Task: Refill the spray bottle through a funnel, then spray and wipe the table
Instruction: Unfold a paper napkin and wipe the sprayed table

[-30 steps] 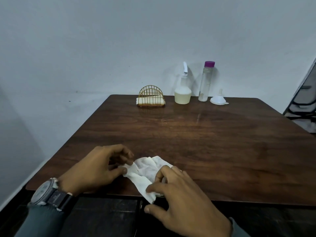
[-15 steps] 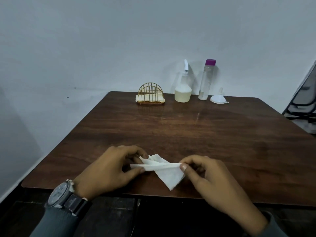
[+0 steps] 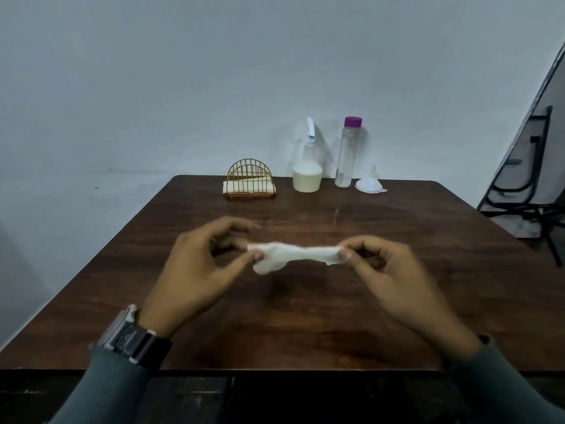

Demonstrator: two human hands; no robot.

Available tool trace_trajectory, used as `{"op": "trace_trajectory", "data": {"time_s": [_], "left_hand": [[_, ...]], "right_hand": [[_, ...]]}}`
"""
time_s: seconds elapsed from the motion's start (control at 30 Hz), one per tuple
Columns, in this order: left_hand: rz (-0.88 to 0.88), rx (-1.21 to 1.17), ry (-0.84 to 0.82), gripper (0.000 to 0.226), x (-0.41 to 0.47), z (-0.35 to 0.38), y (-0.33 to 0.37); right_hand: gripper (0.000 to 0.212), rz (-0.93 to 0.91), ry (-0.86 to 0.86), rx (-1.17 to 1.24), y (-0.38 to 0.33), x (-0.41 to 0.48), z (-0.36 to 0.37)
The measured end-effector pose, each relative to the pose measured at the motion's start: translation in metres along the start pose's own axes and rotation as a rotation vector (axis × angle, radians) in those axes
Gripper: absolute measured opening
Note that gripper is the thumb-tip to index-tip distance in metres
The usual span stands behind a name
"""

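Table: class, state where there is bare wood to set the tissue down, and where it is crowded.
Bare wood: the middle of the table, between the back row and the hands; the right side beyond the right hand; the left edge beside the left hand. Crowded: the back edge, where napkin holder, spray bottle, clear bottle and funnel stand close together.

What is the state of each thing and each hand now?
tissue: crumpled, stretched between both hands.
left hand: pinches the tissue's left end.
right hand: pinches its right end.
spray bottle: upright, sprayer on, pale liquid in the lower part.
clear bottle: upright, purple cap on, almost empty.
funnel: upside down, spout up.
napkin holder: upright, holds napkins.
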State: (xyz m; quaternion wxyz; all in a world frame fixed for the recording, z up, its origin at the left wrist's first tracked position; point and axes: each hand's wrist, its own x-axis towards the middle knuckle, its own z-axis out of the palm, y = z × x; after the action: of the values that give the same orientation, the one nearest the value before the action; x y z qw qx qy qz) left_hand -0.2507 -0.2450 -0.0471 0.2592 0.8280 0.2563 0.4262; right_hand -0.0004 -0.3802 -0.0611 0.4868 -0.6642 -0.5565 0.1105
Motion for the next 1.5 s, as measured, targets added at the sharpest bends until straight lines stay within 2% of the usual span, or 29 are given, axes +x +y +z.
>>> {"op": "trace_trajectory", "data": {"time_s": [0.1, 0.17, 0.27, 0.37, 0.43, 0.5, 0.57, 0.67, 0.77, 0.87, 0.93, 1.0, 1.07, 1.13, 1.3, 1.5], "left_hand": [[-0.117, 0.045, -0.263, 0.025, -0.021, 0.011, -0.015], [-0.149, 0.097, -0.329, 0.022, -0.026, 0.018, -0.022], [-0.168, 0.136, -0.304, 0.024, -0.02, 0.027, -0.027], [-0.204, 0.14, -0.212, 0.028, -0.003, 0.035, -0.029], [-0.207, 0.182, -0.159, 0.033, 0.01, 0.041, -0.029], [-0.186, 0.241, -0.184, 0.042, 0.019, 0.048, -0.029], [-0.176, 0.256, -0.229, 0.046, 0.021, 0.057, -0.03], [-0.183, 0.174, -0.244, 0.042, 0.015, 0.069, -0.031], [-0.225, 0.05, -0.216, 0.045, 0.013, 0.077, -0.031], [-0.288, -0.041, -0.207, 0.053, 0.012, 0.08, -0.027], [-0.311, -0.142, -0.135, 0.059, 0.011, 0.082, -0.021], [-0.325, -0.25, -0.024, 0.062, 0.013, 0.084, -0.013], [-0.334, -0.311, 0.052, 0.067, 0.017, 0.086, -0.001], [-0.359, -0.374, 0.039, 0.074, 0.019, 0.092, 0.016], [-0.362, -0.595, -0.113, 0.07, 0.018, 0.127, 0.072], [-0.157, -0.574, -0.249, 0.052, 0.005, 0.209, 0.126]], "right_hand": [[0.014, 0.113, -0.174, -0.117, 0.024, -0.016, 0.0], [0.014, 0.189, -0.232, -0.126, 0.032, -0.019, 0.001], [0.012, 0.226, -0.198, -0.146, 0.034, -0.012, 0.006], [0.012, 0.228, -0.137, -0.226, 0.034, 0.009, 0.012], [0.022, 0.213, -0.143, -0.353, 0.035, 0.021, 0.018], [0.042, 0.142, -0.228, -0.474, 0.035, 0.027, 0.023], [0.054, 0.073, -0.378, -0.481, 0.029, 0.028, 0.031], [0.052, 0.013, -0.486, -0.553, 0.02, 0.027, 0.051], [0.033, -0.013, -0.421, -0.496, 0.011, 0.031, 0.064], [0.028, 0.105, -0.335, -0.333, 0.007, 0.032, 0.066], [0.025, 0.204, -0.251, -0.103, 0.01, 0.032, 0.065], [0.033, 0.266, -0.207, 0.235, 0.014, 0.032, 0.058], [0.039, 0.281, -0.257, 0.466, 0.012, 0.023, 0.041], [0.038, 0.209, -0.278, 0.47, 0.01, 0.01, 0.021], [0.029, 0.189, -0.122, 0.314, 0.029, -0.028, -0.04], [0.023, 0.231, 0.005, 0.247, 0.049, -0.088, -0.116]]}}
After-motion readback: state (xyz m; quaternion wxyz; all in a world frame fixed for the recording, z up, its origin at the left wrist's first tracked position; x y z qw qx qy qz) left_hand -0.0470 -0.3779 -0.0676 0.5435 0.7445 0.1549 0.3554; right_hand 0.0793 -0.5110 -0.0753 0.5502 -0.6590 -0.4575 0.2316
